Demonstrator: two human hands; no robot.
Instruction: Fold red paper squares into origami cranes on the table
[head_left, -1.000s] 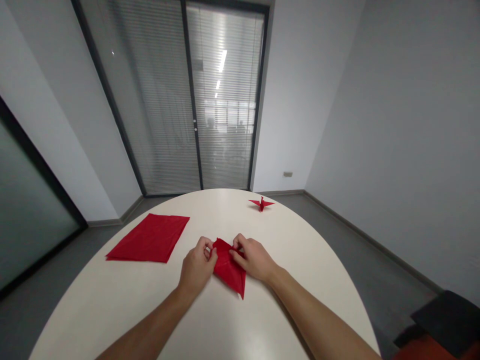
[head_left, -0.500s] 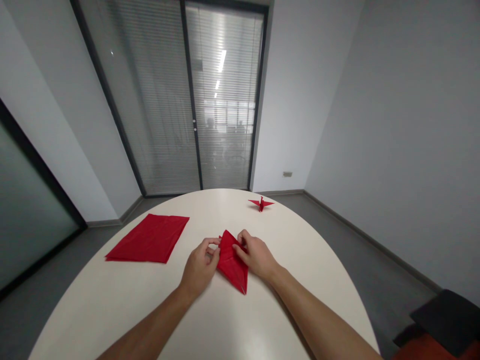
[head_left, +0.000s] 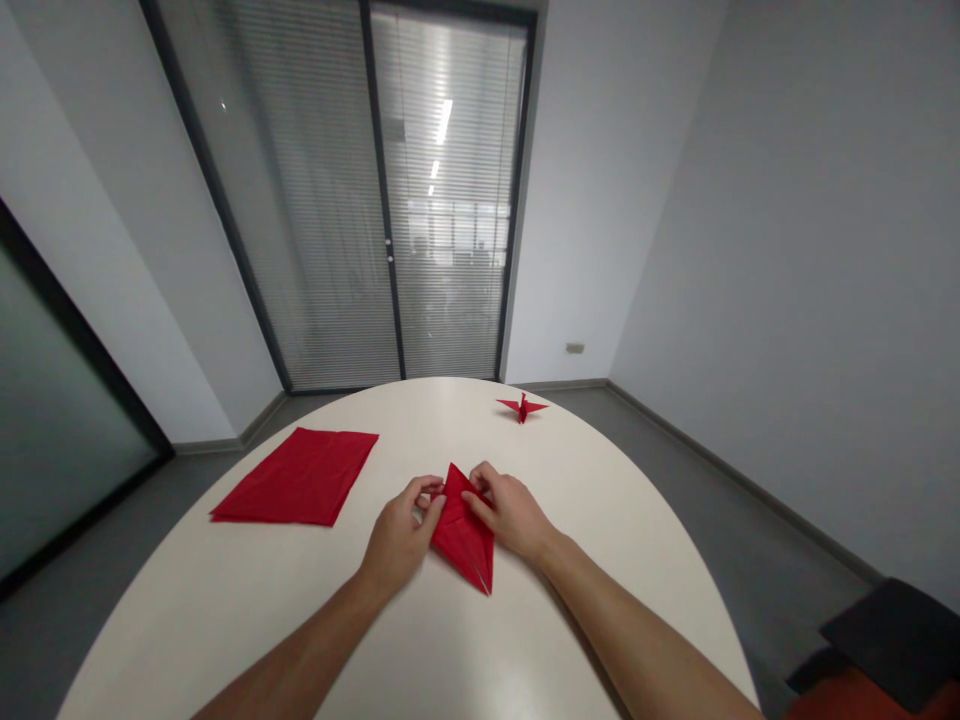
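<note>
Between my hands, just above or on the table, is a red folded sheet of paper, shaped like a long diamond with one point towards me and one away. My left hand pinches its left edge near the far point, thumb on top. On the opposite edge my right hand is closed, its thumb pressing the top face and its fingers curled behind. The fingertips under the paper are hidden. At the far side of the table stands a finished red paper crane with its wings spread.
A stack of red paper sheets lies on the left part of the round white table. Beyond the table are a glass partition with blinds and grey walls. A black and orange chair stands at the lower right.
The far part of the paper has narrowed to a sharper point, its left edge drawn inward. The near tip has shifted slightly towards me. Both hands have moved only a little.
</note>
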